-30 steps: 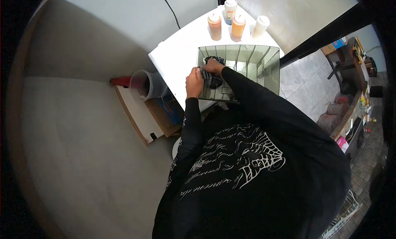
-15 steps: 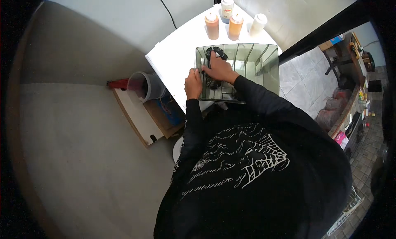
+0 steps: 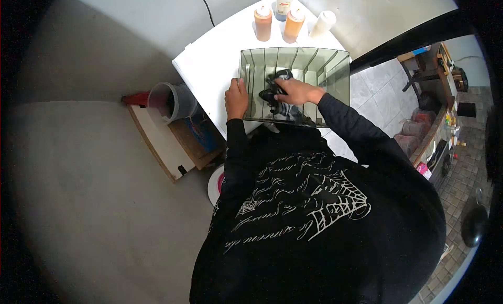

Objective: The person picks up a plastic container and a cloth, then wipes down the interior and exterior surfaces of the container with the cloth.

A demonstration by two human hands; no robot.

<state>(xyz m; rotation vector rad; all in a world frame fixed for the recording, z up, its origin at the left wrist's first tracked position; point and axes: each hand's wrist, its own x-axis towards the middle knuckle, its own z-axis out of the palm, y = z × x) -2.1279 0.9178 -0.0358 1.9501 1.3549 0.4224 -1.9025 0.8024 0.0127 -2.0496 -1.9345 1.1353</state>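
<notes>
grey wall [image 3: 78, 141] to the left of the bin; pale floor tiles [image 3: 369, 91] to its right. under the bin, a smooth white tabletop [image 3: 207, 63] with a curved edge, which shows to the left of the bin and beyond it.

bin [image 3: 338, 81]: open at the top, see-through, smoky green, looks like rigid plastic. walls flat and glossy, with straight upright ribs down the far wall.

change noted: over the last second my right hand [image 3: 298, 91] has come away from the bin's left wall, and the dark cloth [image 3: 283, 107] with it. the cloth now lies inside the bin, left of its middle, so i judge the work has moved off the wall side and onto the floor of the bin. my left hand [image 3: 237, 98] has stayed at the bin's left edge throughout.

hand state: right, half curled, thumb apart from the fingers, cloth bunched between them; the fingertips partly vanish in the dark folds. left, fingers closed over the bin's left rim, apparently steadying it.

cloth: soft, crumpled, black with greyish-white patches, no set shape.

beyond the bin, four squeeze bottles, rounded cylinders: a reddish-brown one [image 3: 263, 25], an orange one [image 3: 294, 27], a labelled one with dark contents low down [image 3: 284, 5], and a milky one [image 3: 323, 23], tilted in this view. left of the bin and below table level: a translucent bucket [image 3: 183, 103], round-mouthed.
</notes>
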